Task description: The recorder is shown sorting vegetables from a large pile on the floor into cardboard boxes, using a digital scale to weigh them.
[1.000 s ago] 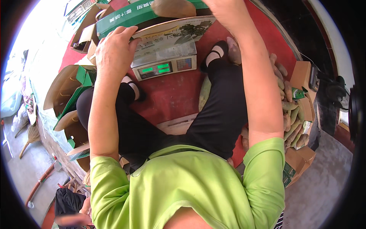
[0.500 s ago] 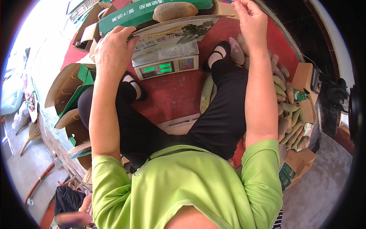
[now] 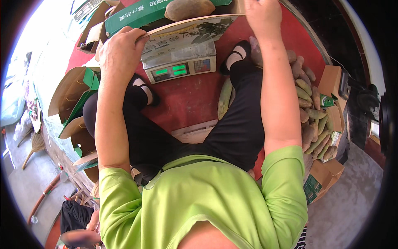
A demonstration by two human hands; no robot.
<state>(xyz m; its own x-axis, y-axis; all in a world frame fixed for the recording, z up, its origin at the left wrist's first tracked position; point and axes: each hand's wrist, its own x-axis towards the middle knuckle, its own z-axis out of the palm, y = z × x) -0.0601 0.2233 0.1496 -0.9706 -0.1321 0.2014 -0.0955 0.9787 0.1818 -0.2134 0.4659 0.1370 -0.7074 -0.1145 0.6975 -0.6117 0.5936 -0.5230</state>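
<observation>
While we are gripping the carton (image 3: pixel 186 27) flap, left hand (image 3: pixel 120 52) and right hand (image 3: pixel 261 14) clamped apart, the sweet potato (image 3: pixel 188 8) is risking rolling off if it tilts.

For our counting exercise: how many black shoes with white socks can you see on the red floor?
2. The left shoe is beside the scale's left end; the right shoe is just past its right end. None seems hidden.
</observation>
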